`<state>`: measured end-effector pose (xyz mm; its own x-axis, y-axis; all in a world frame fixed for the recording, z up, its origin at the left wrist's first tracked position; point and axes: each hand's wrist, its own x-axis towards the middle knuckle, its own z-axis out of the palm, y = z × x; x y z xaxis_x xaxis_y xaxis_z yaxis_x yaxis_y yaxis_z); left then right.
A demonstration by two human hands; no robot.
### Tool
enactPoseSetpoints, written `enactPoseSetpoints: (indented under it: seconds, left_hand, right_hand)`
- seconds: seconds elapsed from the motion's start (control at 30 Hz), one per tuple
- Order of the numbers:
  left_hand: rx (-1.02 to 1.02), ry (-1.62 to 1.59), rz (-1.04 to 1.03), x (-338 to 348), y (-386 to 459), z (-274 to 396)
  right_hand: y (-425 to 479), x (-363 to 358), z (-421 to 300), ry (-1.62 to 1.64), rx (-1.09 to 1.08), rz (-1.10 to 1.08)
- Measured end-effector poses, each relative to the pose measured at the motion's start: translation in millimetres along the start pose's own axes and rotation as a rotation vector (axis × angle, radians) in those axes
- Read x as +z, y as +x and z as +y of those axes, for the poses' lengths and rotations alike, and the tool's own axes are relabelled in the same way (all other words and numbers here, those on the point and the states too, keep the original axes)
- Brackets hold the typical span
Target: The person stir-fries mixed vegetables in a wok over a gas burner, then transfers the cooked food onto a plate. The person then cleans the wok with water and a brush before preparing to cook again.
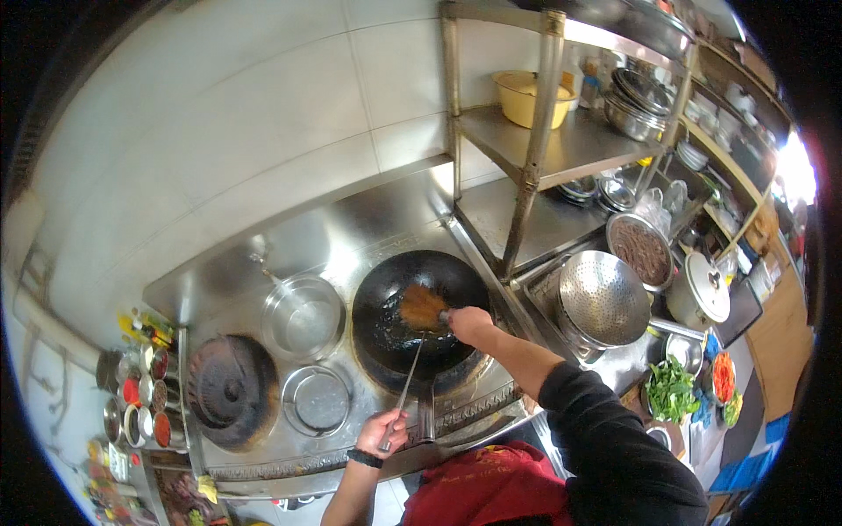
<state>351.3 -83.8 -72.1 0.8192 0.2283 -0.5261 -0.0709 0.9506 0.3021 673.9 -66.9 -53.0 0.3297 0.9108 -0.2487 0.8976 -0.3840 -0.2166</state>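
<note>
A black wok [388, 345] with a metal handle [426, 414] sits on the stove, its inner surface wet and shiny. My right hand [470, 325] reaches over it and grips a brown wok brush [421, 306], the bristles down in the bowl. Below the handle side, my left hand [383, 430] holds the long thin metal handle of a utensil [412, 376]. Its far end lies in the wok beside the brush; what head it has I cannot tell.
Left of the wok stand a metal basin [304, 318] of water, a smaller round pan [317, 401] and a dark burner [231, 393]. Seasoning pots [162, 429] line the far left. A perforated strainer [604, 299] and a steel shelf post [536, 141] stand to the right, with greens [669, 391] beyond.
</note>
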Motion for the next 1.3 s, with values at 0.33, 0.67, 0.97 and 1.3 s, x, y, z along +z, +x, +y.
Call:
enactPoseSetpoints:
  seconds: [0.33,0.67,0.97,1.3]
  left_hand:
    - [0.273,1.093,0.505,27,-7,-10]
    - [0.697,1.985,0.814,-29,-51,-30]
    - [0.866,1.965,0.868,-37,-69,-63]
    - [0.835,1.874,0.870,-34,-71,-70]
  right_hand:
    - [-43,-34,50,-0.155,-0.126,-0.127]
    - [-106,-54,26,0.597,-0.064,0.379]
    - [-73,-22,32,0.337,-0.011,0.166]
    - [-113,-25,-15,0.471,-0.205,0.476]
